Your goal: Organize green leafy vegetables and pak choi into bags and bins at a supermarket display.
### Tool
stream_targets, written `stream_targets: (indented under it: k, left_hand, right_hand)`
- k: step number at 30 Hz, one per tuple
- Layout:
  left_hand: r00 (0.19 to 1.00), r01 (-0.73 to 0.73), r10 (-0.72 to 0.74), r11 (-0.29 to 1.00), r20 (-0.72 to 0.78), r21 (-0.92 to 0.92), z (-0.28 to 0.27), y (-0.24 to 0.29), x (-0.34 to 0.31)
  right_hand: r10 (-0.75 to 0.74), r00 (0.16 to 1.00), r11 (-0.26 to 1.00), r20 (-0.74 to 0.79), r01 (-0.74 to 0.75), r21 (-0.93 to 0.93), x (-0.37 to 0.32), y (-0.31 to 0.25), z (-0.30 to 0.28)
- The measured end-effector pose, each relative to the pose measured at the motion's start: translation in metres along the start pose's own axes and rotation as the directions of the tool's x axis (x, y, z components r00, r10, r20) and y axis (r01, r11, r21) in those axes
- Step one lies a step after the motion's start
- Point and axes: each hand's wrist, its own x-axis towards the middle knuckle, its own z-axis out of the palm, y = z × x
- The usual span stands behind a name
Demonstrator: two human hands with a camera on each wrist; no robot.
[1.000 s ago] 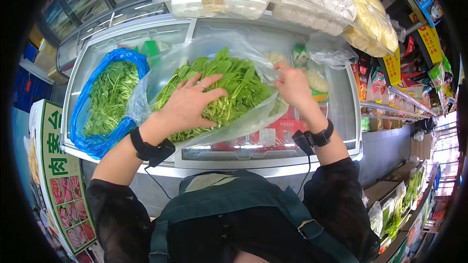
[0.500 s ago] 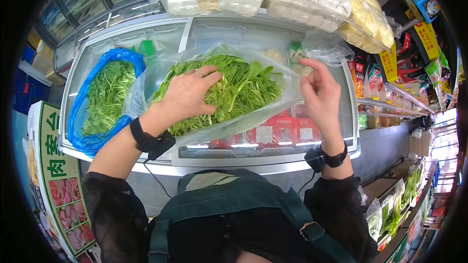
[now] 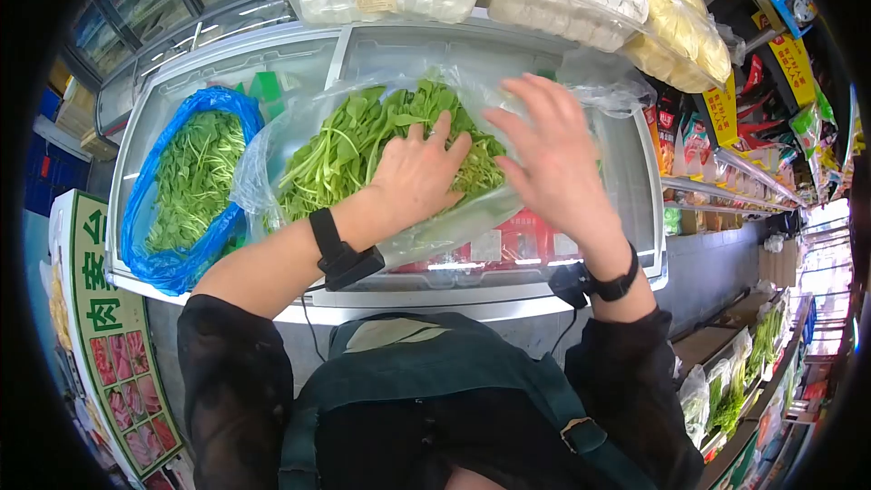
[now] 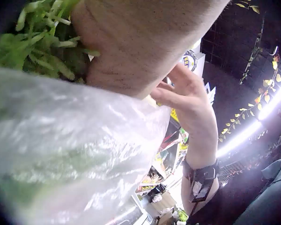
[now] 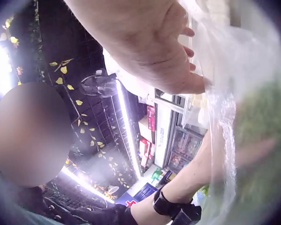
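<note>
A heap of leafy greens [image 3: 349,141] is held inside an open clear bag [image 3: 435,238], which is laid on the glass top of a white-edged freezer [image 3: 399,307]. The left hand [image 3: 419,172] is rested on the greens near the middle of the heap, its fingers spread and pointed away from the body; nothing is seen gripped by it. The right hand [image 3: 558,159] is raised by the right side of the bag, with the fingers and thumb held apart. It is slightly blurred, and whether the plastic is touched by it cannot be told. A black strap is worn on each wrist.

To the left, more greens are contained in a blue bag [image 3: 136,231], set just beside the clear bag. Red packages [image 3: 522,240] are seen under the glass, in front of the clear bag. Behind it, white goods are packed in plastic tubs, and a yellow bundle [image 3: 676,27] is placed at their right. Crumpled clear plastic [image 3: 610,86] is left below that bundle. Coloured packets are shelved further right.
</note>
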Motion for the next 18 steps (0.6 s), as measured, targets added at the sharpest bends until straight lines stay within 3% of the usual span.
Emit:
stream_targets:
  k: [1, 3, 4, 6, 7, 9, 10, 11, 12, 13, 16, 18]
  left_hand:
    - [1.000, 0.012, -0.012, 1.000, 0.022, -0.016, -0.006, 0.001, 0.002]
    - [0.999, -0.025, 0.027, 0.999, 0.044, -0.034, -0.010, -0.007, -0.003]
    - [0.996, -0.061, 0.064, 0.997, 0.064, -0.056, -0.012, -0.012, -0.006]
    - [0.991, -0.082, 0.085, 0.996, 0.106, -0.029, -0.021, -0.020, -0.012]
    - [0.983, -0.105, 0.105, 0.994, 0.153, -0.006, -0.023, -0.022, -0.013]
    - [0.983, -0.165, 0.162, 0.986, 0.090, 0.025, -0.015, -0.022, -0.011]
    - [0.973, -0.230, 0.228, 0.971, 0.031, 0.063, -0.011, -0.021, -0.008]
    - [0.974, -0.226, 0.225, 0.972, 0.029, 0.063, -0.007, -0.019, -0.005]
    - [0.975, -0.223, 0.223, 0.974, -0.014, 0.029, -0.003, -0.013, 0.002]
    - [0.974, -0.220, 0.220, 0.975, -0.056, -0.006, -0.002, -0.006, 0.008]
    - [0.983, -0.183, 0.182, 0.982, -0.007, -0.051, -0.001, 0.014, 0.040]
    - [0.988, -0.149, 0.151, 0.986, 0.035, -0.069, 0.001, 0.031, 0.067]
  right_hand:
    - [0.001, 1.000, 1.000, -0.004, -0.001, 0.001, 0.004, 0.004, 0.011]
    - [-0.012, 0.997, 0.971, 0.074, 0.029, -0.235, 0.002, 0.021, 0.047]
    - [-0.015, 0.997, 0.971, 0.072, 0.032, -0.237, 0.000, 0.030, 0.059]
    - [0.228, 0.939, 0.937, 0.259, -0.139, -0.321, -0.003, 0.051, 0.072]
    - [0.221, 0.940, 0.938, 0.261, -0.131, -0.321, -0.004, 0.062, 0.073]
    - [0.169, 0.983, 0.973, 0.070, -0.155, -0.173, -0.006, 0.078, 0.071]
    - [0.163, 0.984, 0.974, 0.071, -0.149, -0.173, 0.002, 0.071, 0.060]
    - [0.325, 0.946, 0.932, 0.010, -0.322, 0.167, 0.008, 0.065, 0.044]
    - [0.488, 0.873, 0.757, 0.011, -0.430, 0.492, 0.016, 0.057, 0.027]
    - [0.542, 0.837, 0.650, 0.071, -0.471, 0.597, 0.021, 0.051, 0.014]
    - [0.560, 0.827, 0.552, 0.051, -0.419, 0.721, 0.030, 0.041, 0.001]
    - [0.543, 0.840, 0.592, 0.007, -0.389, 0.706, 0.032, 0.032, -0.005]
